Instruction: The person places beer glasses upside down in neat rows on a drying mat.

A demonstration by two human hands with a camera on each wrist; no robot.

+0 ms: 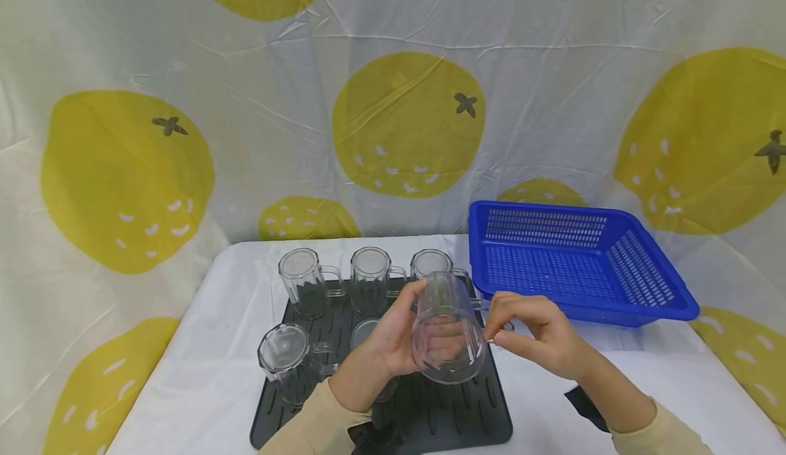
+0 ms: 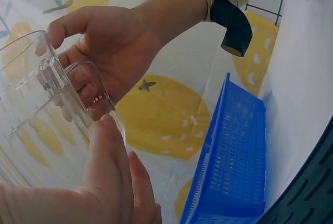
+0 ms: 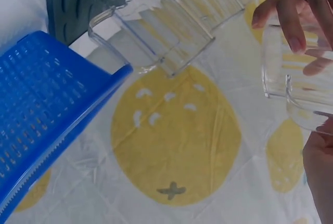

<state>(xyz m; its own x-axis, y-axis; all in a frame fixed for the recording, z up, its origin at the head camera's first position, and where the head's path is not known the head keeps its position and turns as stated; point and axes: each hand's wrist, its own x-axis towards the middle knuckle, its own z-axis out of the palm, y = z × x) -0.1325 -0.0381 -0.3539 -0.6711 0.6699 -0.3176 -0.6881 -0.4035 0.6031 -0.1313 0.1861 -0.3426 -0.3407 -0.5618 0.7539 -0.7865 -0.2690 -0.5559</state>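
Between both hands is a clear glass mug, tilted above the dark mat, one round end toward the head camera. The left hand grips the mug's body from its left side, its fingers visible through the glass. At the mug's right, the right hand has thumb and fingers bent together at the handle. In the left wrist view the fingers of the right hand curl at that handle. Beneath and behind stand several similar mugs, among them a front-left mug and one partly hidden by the left hand.
A ribbed dark drying mat lies on the white-covered table. Three mugs line its back edge, including a back-left mug. A blue perforated basket sits at the back right. A lemon-print cloth hangs behind.
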